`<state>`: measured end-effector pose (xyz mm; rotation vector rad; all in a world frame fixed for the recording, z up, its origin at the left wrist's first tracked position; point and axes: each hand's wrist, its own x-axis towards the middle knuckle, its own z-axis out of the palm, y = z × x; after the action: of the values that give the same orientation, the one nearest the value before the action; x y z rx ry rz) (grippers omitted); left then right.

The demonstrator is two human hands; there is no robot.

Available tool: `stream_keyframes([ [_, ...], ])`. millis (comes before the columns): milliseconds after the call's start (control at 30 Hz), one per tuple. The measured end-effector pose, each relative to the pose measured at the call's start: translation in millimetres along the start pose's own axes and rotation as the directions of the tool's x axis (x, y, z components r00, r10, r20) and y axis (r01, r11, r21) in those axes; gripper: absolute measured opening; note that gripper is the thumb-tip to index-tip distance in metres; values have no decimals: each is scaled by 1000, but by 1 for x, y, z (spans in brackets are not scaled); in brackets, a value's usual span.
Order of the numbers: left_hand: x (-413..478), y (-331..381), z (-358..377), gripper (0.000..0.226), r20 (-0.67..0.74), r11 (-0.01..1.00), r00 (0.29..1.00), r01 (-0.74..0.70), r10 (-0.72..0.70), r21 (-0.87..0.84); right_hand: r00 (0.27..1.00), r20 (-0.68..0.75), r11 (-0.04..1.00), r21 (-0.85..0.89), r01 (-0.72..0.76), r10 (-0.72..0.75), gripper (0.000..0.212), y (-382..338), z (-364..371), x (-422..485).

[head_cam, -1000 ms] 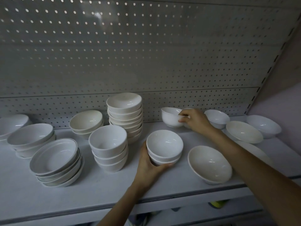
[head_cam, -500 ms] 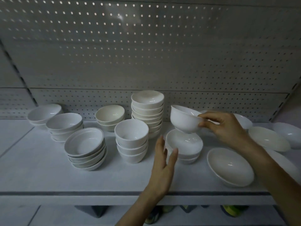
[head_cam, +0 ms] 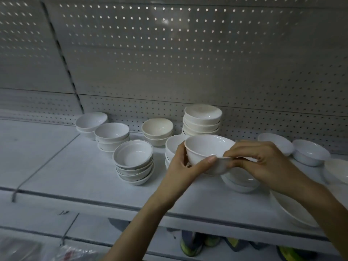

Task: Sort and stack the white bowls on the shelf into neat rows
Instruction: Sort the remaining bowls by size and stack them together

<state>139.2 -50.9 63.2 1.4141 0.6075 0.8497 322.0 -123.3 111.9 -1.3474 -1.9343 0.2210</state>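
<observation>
A white bowl (head_cam: 207,149) hangs above the white shelf (head_cam: 75,176), held from both sides. My left hand (head_cam: 185,166) grips its left wall, thumb across the front. My right hand (head_cam: 263,162) pinches its right rim. Just below and to the right sits a short stack of like bowls (head_cam: 241,180), partly hidden by my right hand. Behind the held bowl stands a stack of deep bowls (head_cam: 174,146), mostly covered. A tall cream stack (head_cam: 202,119) stands against the back panel.
Left of my hands are a stack of rimmed dishes (head_cam: 133,162), a cream pair (head_cam: 157,130) and two more stacks (head_cam: 112,135), (head_cam: 91,122). Loose bowls (head_cam: 310,152), (head_cam: 275,143) and a wide bowl (head_cam: 293,210) lie at the right. A perforated panel backs the shelf.
My right hand carried the bowl forward and left over the short stack. My left hand rose from beside that stack and took hold of the bowl's left side. The view shifted left.
</observation>
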Motion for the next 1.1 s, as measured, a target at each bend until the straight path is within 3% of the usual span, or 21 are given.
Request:
stream_keyframes([
  [233, -7, 15, -36, 78, -129, 997, 989, -68, 72, 40, 997, -44, 989, 134, 66, -61, 31, -19, 33, 26],
  [367, -9, 19, -57, 79, -183, 995, 978, -97, 102, 32, 994, -108, 976, 217, 18, 6, 42, -27, 55, 40],
  [433, -9, 23, -63, 74, -208, 994, 972, -106, 109, 25, 984, -142, 918, 394, -48, 112, 64, -30, 67, 45],
  [500, -9, 25, -64, 66, -229, 993, 967, -115, 114, 10, 967, -83, 815, 558, -156, 241, 78, -35, 75, 48],
  [667, -7, 29, -57, 66, -293, 985, 941, -169, 168, 21, 953, 4, 697, 681, -224, 302, 85, -33, 80, 57],
  [767, -7, 25, -53, 64, -349, 983, 922, -181, 166, -12, 948, 53, 655, 710, -258, 315, 92, -29, 81, 62],
  [867, -9, 22, -55, 80, -386, 985, 908, -174, 161, 3, 946, 85, 636, 721, -274, 312, 98, -28, 85, 68],
  [933, -8, 20, -59, 74, -409, 984, 897, -175, 168, 20, 946, 85, 625, 732, -272, 312, 97, -27, 91, 72],
  [1000, -6, 20, -66, 67, -405, 982, 896, -185, 182, 30, 946, 70, 633, 727, -266, 317, 95, -26, 97, 77],
  [1100, 0, 20, -82, 74, -400, 979, 894, -196, 200, 51, 952, 39, 659, 713, -240, 305, 93, -26, 105, 91],
])
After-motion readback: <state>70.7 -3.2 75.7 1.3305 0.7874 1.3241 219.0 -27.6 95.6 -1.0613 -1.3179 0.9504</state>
